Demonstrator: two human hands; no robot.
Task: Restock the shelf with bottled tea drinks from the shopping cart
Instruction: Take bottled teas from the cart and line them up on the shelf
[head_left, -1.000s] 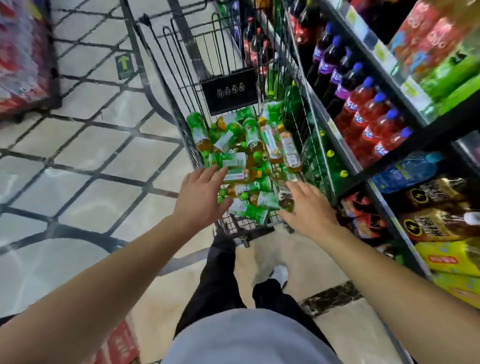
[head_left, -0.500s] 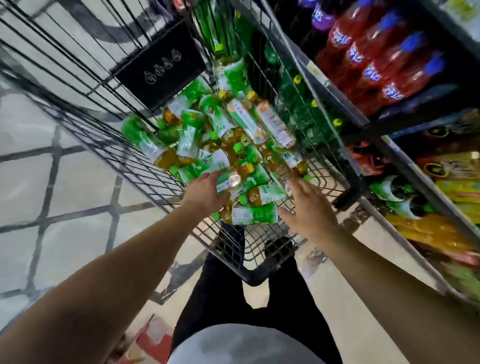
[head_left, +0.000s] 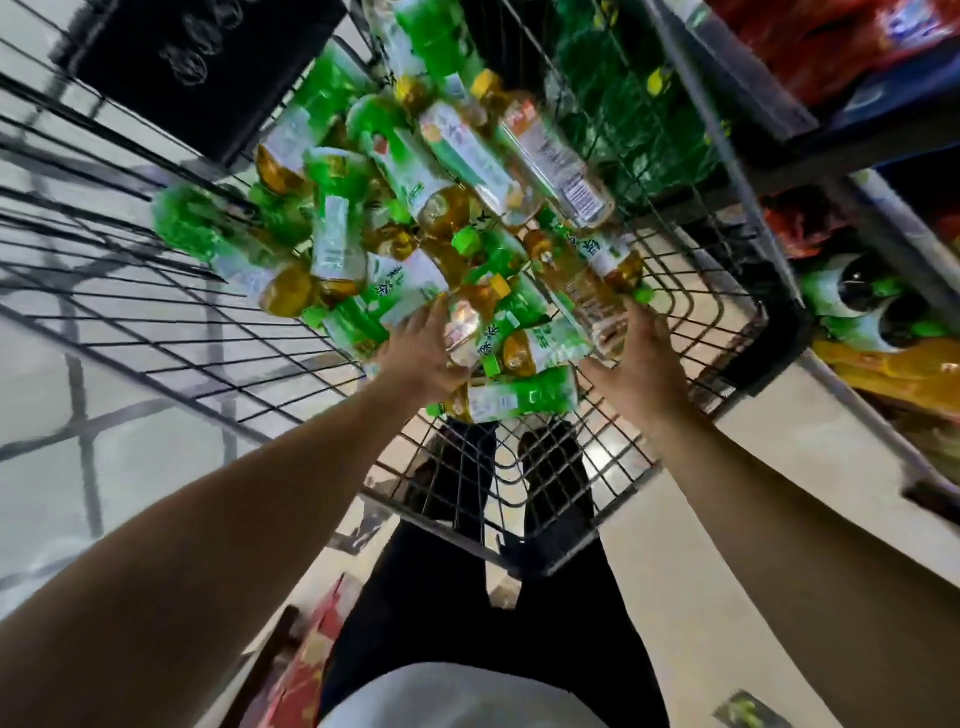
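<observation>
A black wire shopping cart holds a heap of several tea bottles with green labels and amber liquid. Both my hands are inside the basket at the near end of the heap. My left hand wraps a bottle with a yellow cap. My right hand closes around a clear-bottomed tea bottle lying on the pile. A further bottle lies flat between my wrists. The shelf stands to the right of the cart.
The shelf unit on the right carries red drink bottles above and green-capped dark bottles and yellow packs lower down. A black placard hangs in the cart. My dark-trousered legs show under the basket. Tiled floor lies to the left, with a red carton near my feet.
The view has dropped closer over the cart. Both hands have gone from hovering at the pile's edge to closing on a bottle each.
</observation>
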